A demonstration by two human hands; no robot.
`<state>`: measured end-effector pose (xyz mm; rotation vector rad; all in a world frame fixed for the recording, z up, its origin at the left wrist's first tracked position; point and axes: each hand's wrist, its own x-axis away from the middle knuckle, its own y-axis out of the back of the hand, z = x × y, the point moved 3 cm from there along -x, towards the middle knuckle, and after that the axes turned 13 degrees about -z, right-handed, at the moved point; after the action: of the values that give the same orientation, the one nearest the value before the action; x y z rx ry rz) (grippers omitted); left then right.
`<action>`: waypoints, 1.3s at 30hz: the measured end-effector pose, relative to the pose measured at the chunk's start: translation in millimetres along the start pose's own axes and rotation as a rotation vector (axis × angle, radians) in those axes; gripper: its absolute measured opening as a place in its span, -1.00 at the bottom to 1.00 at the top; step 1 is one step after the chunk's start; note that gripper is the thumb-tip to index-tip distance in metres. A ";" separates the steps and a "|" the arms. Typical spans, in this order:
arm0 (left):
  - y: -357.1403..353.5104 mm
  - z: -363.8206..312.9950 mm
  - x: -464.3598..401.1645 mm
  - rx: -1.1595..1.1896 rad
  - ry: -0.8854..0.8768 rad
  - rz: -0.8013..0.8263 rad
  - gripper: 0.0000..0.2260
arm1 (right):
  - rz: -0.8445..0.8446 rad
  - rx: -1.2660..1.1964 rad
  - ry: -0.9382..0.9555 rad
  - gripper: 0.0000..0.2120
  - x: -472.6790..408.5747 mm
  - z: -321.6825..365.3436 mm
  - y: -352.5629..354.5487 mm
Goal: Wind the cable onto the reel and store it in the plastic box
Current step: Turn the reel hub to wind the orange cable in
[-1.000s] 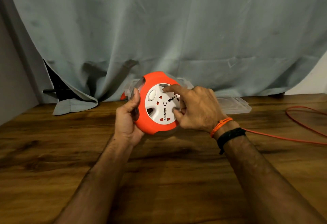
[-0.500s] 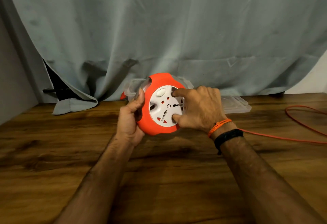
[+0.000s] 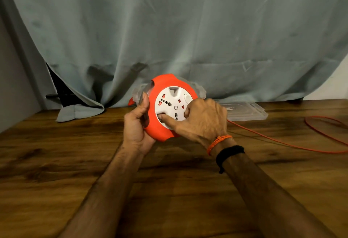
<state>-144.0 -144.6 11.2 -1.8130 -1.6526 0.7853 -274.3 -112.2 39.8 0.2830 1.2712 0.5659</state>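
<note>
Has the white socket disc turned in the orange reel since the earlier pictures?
Yes. The white socket disc has turned clockwise: its oval button, earlier at upper left beside the left hand, now sits at upper right, within the orange reel.

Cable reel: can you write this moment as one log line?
left hand holds cable reel | right hand on white dial | cable out

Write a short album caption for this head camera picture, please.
Left hand steadies an orange reel while the right hand turns its white dial, cable trailing across the table.
</note>
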 end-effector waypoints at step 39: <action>-2.6 -1.0 2.2 -0.014 -0.017 -0.009 -0.42 | 0.004 0.013 0.019 -0.35 0.1 -3.9 2.9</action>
<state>-144.8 -142.2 13.6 -1.8115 -1.6796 0.7893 -278.7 -110.2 40.0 0.2918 1.2932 0.5643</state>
